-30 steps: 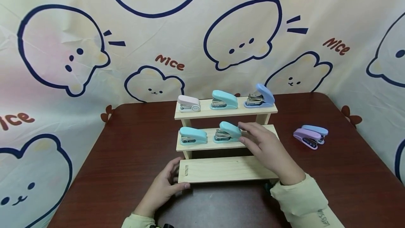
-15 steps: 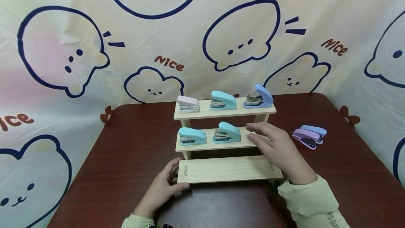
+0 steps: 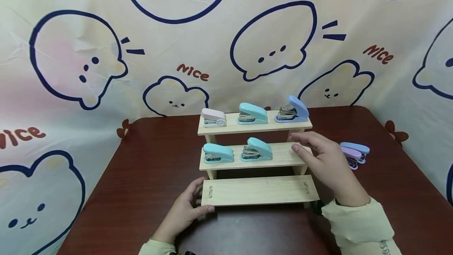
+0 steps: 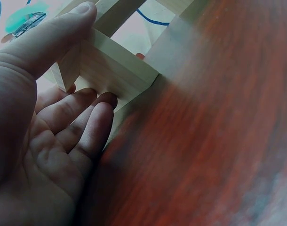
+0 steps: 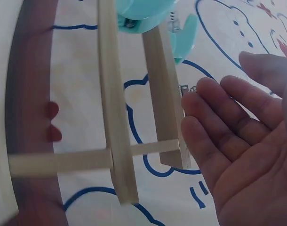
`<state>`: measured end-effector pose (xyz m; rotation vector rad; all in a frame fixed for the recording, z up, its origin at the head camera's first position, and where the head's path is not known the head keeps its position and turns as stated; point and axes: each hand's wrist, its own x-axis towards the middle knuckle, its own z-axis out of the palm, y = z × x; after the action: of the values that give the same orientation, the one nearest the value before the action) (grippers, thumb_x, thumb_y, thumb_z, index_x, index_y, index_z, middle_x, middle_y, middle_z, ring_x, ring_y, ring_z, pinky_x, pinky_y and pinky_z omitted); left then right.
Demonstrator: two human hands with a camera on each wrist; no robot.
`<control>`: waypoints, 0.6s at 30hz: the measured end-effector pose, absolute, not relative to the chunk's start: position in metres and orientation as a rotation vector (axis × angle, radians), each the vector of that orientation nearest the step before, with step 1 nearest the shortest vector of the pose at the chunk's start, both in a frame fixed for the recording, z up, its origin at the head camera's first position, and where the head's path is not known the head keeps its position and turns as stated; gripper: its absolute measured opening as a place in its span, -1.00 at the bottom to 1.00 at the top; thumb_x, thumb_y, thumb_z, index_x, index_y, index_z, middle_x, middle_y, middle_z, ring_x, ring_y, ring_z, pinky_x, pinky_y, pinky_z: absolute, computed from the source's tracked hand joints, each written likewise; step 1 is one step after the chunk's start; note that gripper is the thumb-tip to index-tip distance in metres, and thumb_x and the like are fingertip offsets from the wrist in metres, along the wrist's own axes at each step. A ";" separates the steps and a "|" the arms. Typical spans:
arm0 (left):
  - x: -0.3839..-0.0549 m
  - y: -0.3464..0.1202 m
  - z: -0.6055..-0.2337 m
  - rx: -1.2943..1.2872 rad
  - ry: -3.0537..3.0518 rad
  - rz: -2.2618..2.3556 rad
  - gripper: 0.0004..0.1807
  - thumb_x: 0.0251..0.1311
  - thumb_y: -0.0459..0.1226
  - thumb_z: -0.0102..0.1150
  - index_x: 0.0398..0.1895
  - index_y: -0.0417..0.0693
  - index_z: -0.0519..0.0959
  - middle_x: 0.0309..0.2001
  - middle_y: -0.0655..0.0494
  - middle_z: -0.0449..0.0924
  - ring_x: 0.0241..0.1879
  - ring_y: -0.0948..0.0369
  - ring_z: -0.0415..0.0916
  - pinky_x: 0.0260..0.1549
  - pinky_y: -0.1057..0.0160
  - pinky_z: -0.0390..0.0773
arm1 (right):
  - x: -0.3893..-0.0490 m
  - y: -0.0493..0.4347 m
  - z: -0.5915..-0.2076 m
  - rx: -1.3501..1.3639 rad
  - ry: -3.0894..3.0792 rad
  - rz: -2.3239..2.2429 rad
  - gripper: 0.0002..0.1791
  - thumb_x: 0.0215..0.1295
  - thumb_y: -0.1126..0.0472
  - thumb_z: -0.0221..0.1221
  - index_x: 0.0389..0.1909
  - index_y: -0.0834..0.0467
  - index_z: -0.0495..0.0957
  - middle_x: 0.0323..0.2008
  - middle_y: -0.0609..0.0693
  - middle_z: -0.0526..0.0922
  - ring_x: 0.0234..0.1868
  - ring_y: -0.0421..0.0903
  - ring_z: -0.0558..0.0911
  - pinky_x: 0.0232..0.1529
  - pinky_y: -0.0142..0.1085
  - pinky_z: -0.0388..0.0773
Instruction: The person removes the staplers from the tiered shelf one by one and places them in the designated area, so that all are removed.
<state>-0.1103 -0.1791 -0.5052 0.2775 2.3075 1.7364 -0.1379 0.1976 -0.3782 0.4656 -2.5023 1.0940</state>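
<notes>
A three-tier wooden display stand (image 3: 260, 191) stands on the table. My left hand (image 3: 182, 211) grips the left end of its lowest tier; in the left wrist view the thumb lies over the board and the fingers (image 4: 99, 125) curl below it. My right hand (image 3: 329, 164) holds nothing, its fingers extended over the right end of the middle tier. On that tier sit a teal stapler (image 3: 218, 153) and a second teal stapler (image 3: 257, 150) with its top raised. A white stapler (image 3: 214, 117), another teal stapler (image 3: 253, 113) and a blue stapler (image 3: 295, 110) line the top tier.
Right of the stand, a purple stapler (image 3: 350, 152) and a light blue stapler (image 3: 355, 147) lie together on the dark brown table (image 3: 152, 160), partly hidden by my right hand. A cartoon-printed cloth (image 3: 212, 50) hangs behind the table.
My right hand has moved right, away from the raised teal stapler on the middle tier, uncovering the right ends of the lower tiers. The left hand has kept its hold.
</notes>
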 end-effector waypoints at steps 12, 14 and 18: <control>-0.110 -0.178 -0.507 0.261 2.343 1.731 -0.01 0.04 -0.28 0.54 0.49 -0.21 0.16 0.27 -0.25 0.47 -0.03 0.03 0.56 -0.11 0.28 0.55 | -0.138 0.231 -0.381 0.398 -2.493 0.987 -0.68 0.40 0.21 0.25 0.14 0.17 0.62 -0.02 0.04 0.71 -0.05 -0.21 0.66 -0.08 -0.66 0.44; -0.110 -0.178 -0.507 0.262 2.342 1.736 -0.01 0.04 -0.29 0.54 0.49 -0.21 0.16 0.27 -0.25 0.47 -0.03 0.03 0.56 -0.10 0.28 0.54 | -0.138 0.239 -0.383 0.369 -2.498 0.983 -0.68 0.40 0.19 0.26 0.13 0.13 0.63 -0.02 0.03 0.71 -0.07 -0.39 0.59 -0.12 -0.70 0.39; -0.110 -0.178 -0.506 0.257 2.337 1.741 -0.01 0.03 -0.30 0.54 0.49 -0.21 0.16 0.28 -0.25 0.47 -0.03 0.03 0.56 -0.12 0.27 0.55 | -0.140 0.259 -0.389 0.289 -2.523 0.977 -0.68 0.40 0.14 0.26 0.13 0.08 0.64 -0.02 0.03 0.71 -0.11 -0.55 0.49 -0.13 -0.73 0.34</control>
<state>-0.1101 -0.1782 -0.5062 0.2573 2.3365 1.7411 -0.1402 0.2591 -0.3892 0.2891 -2.5230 0.9767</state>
